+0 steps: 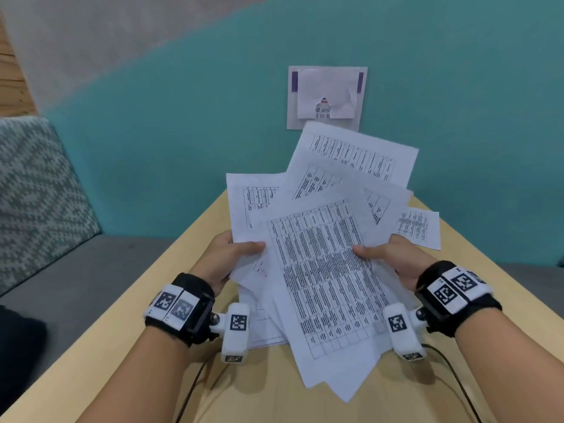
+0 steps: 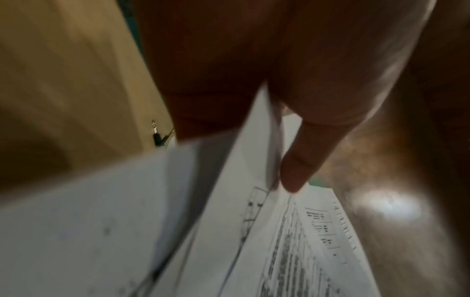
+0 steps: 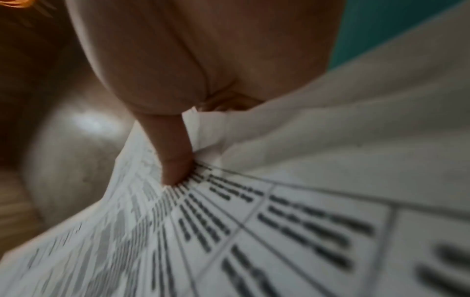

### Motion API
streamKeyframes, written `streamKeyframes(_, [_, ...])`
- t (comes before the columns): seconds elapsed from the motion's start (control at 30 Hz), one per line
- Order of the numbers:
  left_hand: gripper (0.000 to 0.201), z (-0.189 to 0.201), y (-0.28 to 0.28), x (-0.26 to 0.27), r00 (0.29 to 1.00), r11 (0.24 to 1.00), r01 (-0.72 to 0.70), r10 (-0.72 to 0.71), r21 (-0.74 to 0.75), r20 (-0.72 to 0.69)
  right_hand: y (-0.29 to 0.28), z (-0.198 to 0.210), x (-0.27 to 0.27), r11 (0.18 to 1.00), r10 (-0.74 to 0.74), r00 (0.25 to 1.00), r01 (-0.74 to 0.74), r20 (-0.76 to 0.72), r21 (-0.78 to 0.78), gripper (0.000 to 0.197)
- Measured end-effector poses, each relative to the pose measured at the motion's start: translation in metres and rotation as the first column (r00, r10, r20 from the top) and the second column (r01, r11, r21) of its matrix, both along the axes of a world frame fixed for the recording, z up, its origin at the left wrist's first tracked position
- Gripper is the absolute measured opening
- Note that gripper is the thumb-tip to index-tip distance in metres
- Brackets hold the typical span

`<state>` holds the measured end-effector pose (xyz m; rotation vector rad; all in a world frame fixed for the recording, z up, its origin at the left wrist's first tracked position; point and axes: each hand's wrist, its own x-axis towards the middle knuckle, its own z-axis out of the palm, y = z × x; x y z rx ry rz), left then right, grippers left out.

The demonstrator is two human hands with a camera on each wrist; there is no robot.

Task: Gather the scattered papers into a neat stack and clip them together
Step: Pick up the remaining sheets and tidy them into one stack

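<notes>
A loose fan of several white printed sheets point(image 1: 323, 264) with tables is lifted above the light wooden table point(image 1: 137, 346). My left hand point(image 1: 232, 254) pinches the bundle's left edge, thumb on top. My right hand point(image 1: 384, 254) pinches its right edge the same way. The sheets are askew, corners sticking out at different angles. In the left wrist view my thumb point(image 2: 300, 160) presses on the papers point(image 2: 254, 241). In the right wrist view my thumb point(image 3: 175, 156) lies on the top printed sheet point(image 3: 254, 231). One more printed sheet point(image 1: 421, 228) lies on the table at the right. A small black clip point(image 2: 157, 134) shows on the table beyond my left hand.
A teal wall point(image 1: 183, 132) rises behind the table, with a white notice point(image 1: 327, 97) taped to it. A grey sofa with a patterned cushion point(image 1: 36, 190) stands to the left. Black cables point(image 1: 189, 389) trail across the table's near edge.
</notes>
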<state>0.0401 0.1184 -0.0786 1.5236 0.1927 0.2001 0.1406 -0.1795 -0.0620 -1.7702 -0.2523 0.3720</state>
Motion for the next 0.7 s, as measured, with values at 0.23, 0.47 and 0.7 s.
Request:
streamKeyframes(0.23, [0.026,0.036,-0.003,0.005,0.997,1.0,0.011,-0.011,0.0,0.08,-0.001,0.023,0.015,0.971,-0.232,0.937,0.206,0.259,0.125,0.018])
streamKeyframes(0.47, [0.048,0.076,-0.005,0.03,0.987,0.992,0.123,-0.126,0.036,0.098,-0.003,0.045,0.03,0.953,-0.267,0.932,0.217,0.246,0.211,0.017])
streamKeyframes(0.7, [0.026,0.08,-0.015,0.049,0.99,0.933,0.014,-0.062,0.359,0.124,-0.008,0.047,0.044,0.958,-0.243,0.932,0.189,0.267,0.214,0.015])
